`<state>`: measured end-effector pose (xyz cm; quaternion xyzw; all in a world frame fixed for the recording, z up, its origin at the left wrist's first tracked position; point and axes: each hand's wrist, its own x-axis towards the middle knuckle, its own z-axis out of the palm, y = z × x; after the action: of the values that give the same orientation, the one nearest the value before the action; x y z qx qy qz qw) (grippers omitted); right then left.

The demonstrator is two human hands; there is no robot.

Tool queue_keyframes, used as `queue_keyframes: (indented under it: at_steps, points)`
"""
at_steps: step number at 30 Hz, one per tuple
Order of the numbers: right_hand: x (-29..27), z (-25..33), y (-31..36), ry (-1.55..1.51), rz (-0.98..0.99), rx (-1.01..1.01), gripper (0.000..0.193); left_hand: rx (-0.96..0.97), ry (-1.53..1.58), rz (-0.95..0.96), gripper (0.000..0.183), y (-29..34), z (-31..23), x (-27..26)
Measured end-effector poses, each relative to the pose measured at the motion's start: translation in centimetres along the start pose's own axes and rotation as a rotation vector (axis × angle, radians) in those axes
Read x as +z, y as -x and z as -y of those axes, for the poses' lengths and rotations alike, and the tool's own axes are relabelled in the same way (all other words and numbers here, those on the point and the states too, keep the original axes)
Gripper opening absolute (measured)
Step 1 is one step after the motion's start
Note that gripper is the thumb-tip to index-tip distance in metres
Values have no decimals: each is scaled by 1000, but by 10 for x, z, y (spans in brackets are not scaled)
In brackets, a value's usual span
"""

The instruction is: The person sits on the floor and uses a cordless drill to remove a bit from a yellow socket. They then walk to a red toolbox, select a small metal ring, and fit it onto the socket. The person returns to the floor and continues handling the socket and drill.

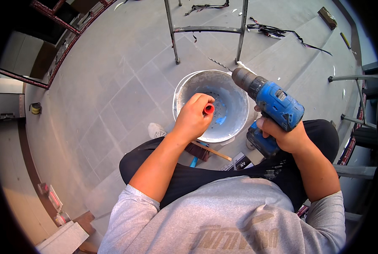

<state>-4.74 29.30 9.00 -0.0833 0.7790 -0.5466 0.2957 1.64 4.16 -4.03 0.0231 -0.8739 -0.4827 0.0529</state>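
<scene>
My left hand (194, 117) is closed round a red tube (209, 109), its hollow end turned up toward me over the bucket. How long the tube is I cannot tell, since my fingers hide the rest. In my right hand (282, 134) is a blue cordless drill (282, 103), gripped by its handle. A long twist bit (219, 64) sticks out of its chuck, pointing up and left past the far rim of the bucket. The white bucket (177, 99) stands between my legs, with dark specks and a light-blue scrap at its bottom.
A brush (197, 151) and a wooden stick (214, 151) lie between my legs, in front of the bucket. Beyond it stand ladder legs (207, 29). Black cables (271, 30) and a wood block (327, 18) lie farther off. A tape measure (35, 109) sits at left.
</scene>
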Motion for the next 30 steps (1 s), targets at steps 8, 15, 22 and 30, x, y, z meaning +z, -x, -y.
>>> queue_keyframes:
  at_steps: [8,15,22,30]
  points:
    - [5,-4,-5,27,0,-34,21,99,-51,-58,29,-1,-5,-13]
    - [9,-2,-5,56,4,-5,19,-369,795,54,41,-4,-4,-28]
    - [11,-7,-4,88,27,-3,29,-393,1458,32,38,-4,-8,-41]
    - [11,-6,-5,102,47,-13,29,-392,1575,-11,42,-6,-7,-40]
